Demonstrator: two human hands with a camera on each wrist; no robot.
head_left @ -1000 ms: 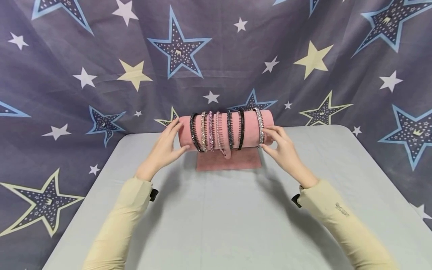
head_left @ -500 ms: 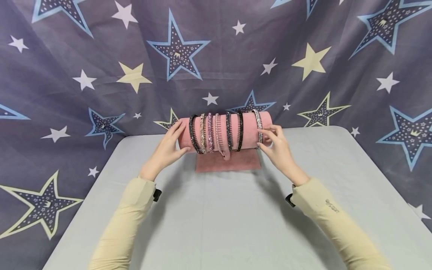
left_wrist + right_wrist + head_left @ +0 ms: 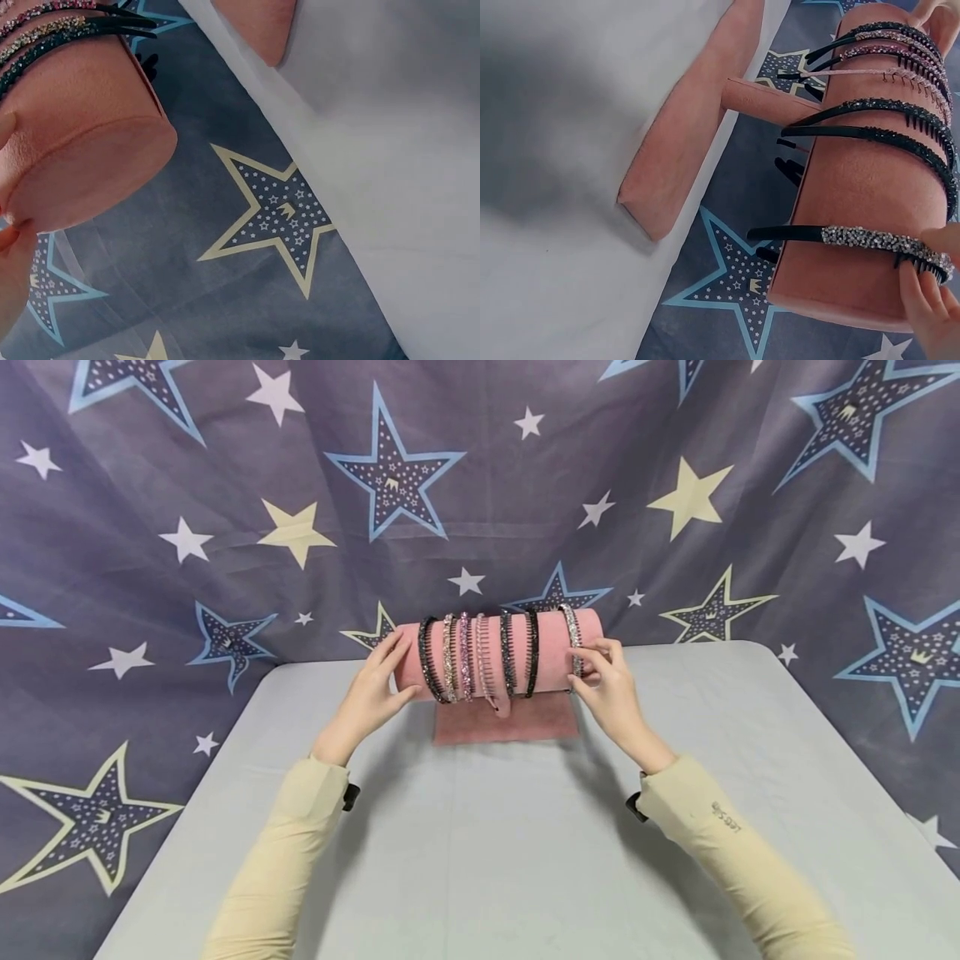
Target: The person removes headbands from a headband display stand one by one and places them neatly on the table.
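A pink padded roll stand [image 3: 553, 656] carries several comb-toothed headbands along its length. Near its right end sits a silver sparkly headband [image 3: 572, 628], apart from the others. My right hand [image 3: 613, 693] pinches the front of this band with thumb and fingers; in the right wrist view the silver headband [image 3: 866, 238] is still round the roll. My left hand [image 3: 369, 697] holds the roll's left end, thumb low in front and fingers over the top. Closest to it is a black beaded headband [image 3: 426, 660]. The roll's back side is hidden in the head view.
The stand's flat pink base [image 3: 506, 727] rests toward the back of a table with a pale cloth [image 3: 457, 852]. Right behind the table hangs a dark star-patterned curtain [image 3: 487, 502].
My right wrist has shifted left and its fingers have drawn closer round the silver headband. The left forearm has moved slightly right. The headbands' spacing looks unchanged; the head view has shifted slightly.
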